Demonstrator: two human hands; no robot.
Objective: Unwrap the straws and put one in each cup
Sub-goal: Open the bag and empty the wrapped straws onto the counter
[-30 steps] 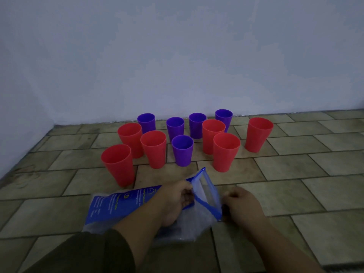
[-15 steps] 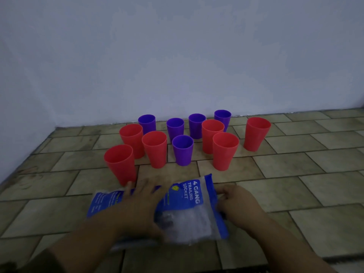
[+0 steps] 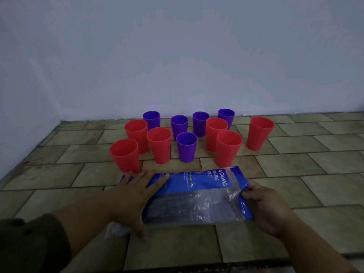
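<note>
A blue and clear plastic bag (image 3: 199, 194) lies flat on the tiled floor in front of me, with dark straws (image 3: 173, 205) showing through its clear part. My left hand (image 3: 136, 192) presses flat on the bag's left end, fingers spread. At the bag's right end, my right hand (image 3: 264, 205) pinches the blue edge. Beyond the bag stand several red cups (image 3: 228, 147) and several purple cups (image 3: 186, 146), all upright and without straws.
The tiled floor (image 3: 307, 164) runs back to a pale wall (image 3: 177, 56) just behind the cups. A side wall closes the left. Bare tiles lie to the right of the cups and in front of the bag.
The bag was held open and raised; it has been laid flat and turned sideways. My left hand came out of the bag's mouth and moved onto its left end.
</note>
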